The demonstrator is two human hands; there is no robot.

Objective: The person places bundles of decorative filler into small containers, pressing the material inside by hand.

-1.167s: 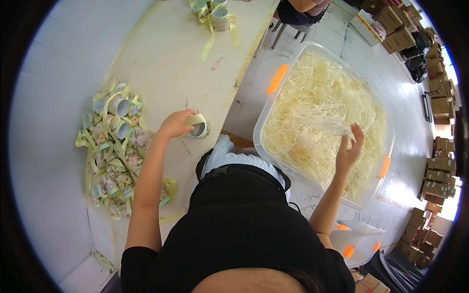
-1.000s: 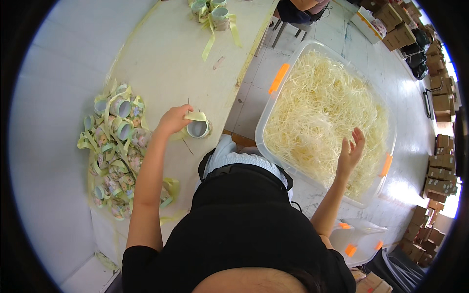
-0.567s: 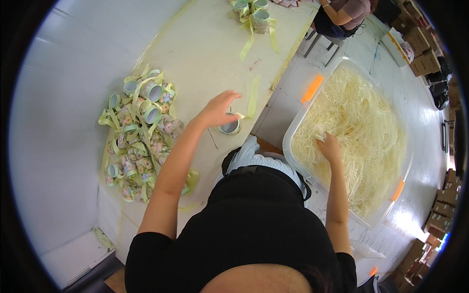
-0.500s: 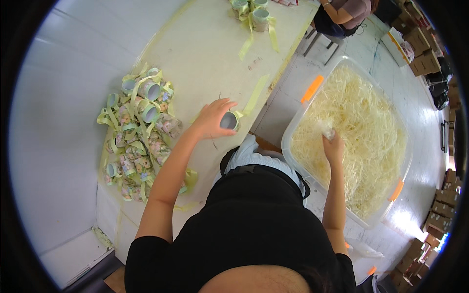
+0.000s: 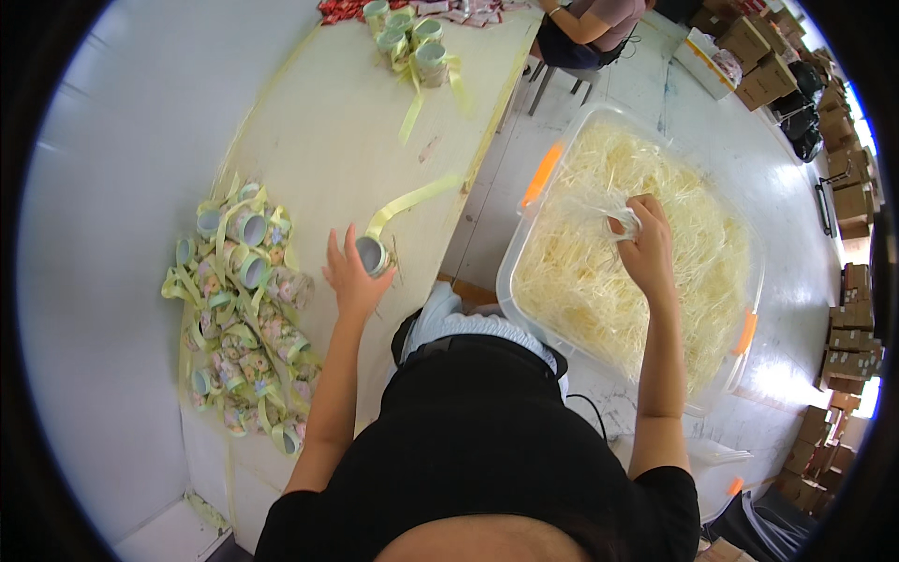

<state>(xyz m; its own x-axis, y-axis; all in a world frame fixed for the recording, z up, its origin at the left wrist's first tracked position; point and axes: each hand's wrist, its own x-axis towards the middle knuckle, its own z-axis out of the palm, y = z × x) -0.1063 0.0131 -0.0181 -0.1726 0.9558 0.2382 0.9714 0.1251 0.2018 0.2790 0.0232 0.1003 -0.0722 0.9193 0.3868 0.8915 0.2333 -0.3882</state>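
Right hand (image 5: 648, 245) raised, clump (image 5: 626, 223) — over open tub (image 5: 508, 287)

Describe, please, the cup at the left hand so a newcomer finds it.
Start from the long pale table on the left. Near its right edge, a small cup sits in the curve of the left hand. Unlike the heap of cups farther left and the cluster beyond, it stands alone, its yellow ribbon stretched out.

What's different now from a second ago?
The left hand let go of the ribbon, which now stretches away from the cup, and curves around that cup. The right hand, open before, now grips shreds above the tub. The heap of cups stayed put.
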